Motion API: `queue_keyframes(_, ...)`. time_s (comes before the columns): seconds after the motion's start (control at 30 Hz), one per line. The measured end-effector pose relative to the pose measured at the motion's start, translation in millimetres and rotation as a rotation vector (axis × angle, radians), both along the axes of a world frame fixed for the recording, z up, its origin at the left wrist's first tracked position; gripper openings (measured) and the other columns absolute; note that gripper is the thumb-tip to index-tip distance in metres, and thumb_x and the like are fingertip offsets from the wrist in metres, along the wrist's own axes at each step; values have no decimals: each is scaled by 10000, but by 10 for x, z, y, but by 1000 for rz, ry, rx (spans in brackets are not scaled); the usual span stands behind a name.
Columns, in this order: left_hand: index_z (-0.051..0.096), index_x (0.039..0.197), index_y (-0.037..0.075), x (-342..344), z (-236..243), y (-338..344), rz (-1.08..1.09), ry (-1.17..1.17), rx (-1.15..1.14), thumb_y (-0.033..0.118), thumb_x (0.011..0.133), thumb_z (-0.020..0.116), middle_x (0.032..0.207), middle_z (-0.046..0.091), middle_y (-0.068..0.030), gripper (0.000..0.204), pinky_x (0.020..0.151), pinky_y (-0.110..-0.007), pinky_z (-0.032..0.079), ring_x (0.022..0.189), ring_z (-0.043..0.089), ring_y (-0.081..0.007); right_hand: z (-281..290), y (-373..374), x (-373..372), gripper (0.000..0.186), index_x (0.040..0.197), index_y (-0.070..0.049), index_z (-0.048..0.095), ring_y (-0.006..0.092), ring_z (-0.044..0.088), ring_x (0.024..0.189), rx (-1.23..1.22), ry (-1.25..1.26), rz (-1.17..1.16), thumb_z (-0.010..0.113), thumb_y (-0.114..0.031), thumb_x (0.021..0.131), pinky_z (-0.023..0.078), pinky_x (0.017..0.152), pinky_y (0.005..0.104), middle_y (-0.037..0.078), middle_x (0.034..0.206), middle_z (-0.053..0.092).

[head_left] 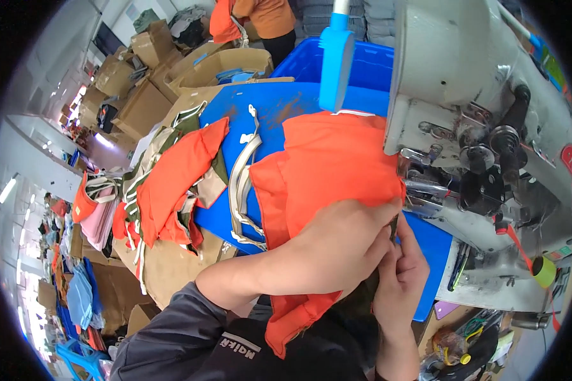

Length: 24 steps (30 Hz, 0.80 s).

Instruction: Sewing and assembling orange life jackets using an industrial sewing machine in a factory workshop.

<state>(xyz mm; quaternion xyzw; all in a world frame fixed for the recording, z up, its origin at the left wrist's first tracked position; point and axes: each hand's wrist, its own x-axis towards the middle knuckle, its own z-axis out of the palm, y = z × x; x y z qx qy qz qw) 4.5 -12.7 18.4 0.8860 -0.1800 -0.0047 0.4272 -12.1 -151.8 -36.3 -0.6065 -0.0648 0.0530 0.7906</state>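
A bright orange fabric piece lies across the blue tabletop, its right edge against the metal presser parts of an industrial sewing machine. My left hand reaches over the piece from the lower left, its fingers closed on the fabric edge just in front of the presser parts. Right beside it, my right hand pinches a dark green fabric edge between thumb and fingers. The fingertips of both hands nearly meet and partly cover what they hold. A lower orange flap hangs toward my lap.
Off-white straps lie left of the piece. Further left are stacked orange, green and beige fabric pieces. A blue brush hangs beside the machine head. Behind stand a blue crate, cardboard boxes and a person in orange.
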Motion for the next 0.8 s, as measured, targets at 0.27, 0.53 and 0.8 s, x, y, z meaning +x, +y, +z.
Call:
queue_keyframes(0.27,575,1220,-55,56,39,83,73,243,-261,-28,909,601,673,430,69,313,525,-210,296,625,398,2,4,-3,190,471,1396,76,433,16,493,691,-113,-67,14,520,49,933,410,616,182,22,763,604)
queue_keyframes(0.53,599,1183,-55,90,104,1,72,22,-3,-4,877,596,653,553,-99,310,542,-273,414,574,542,-130,25,28,227,404,1379,81,453,39,562,874,-31,-60,-22,491,15,982,459,738,186,49,997,643)
queue_keyframes(0.8,592,1204,-32,147,-68,53,46,-234,30,-15,846,611,784,582,-123,359,583,-314,455,613,575,-221,4,79,291,310,1303,74,516,40,565,840,1,-66,-11,463,-7,1008,450,747,177,37,1005,662)
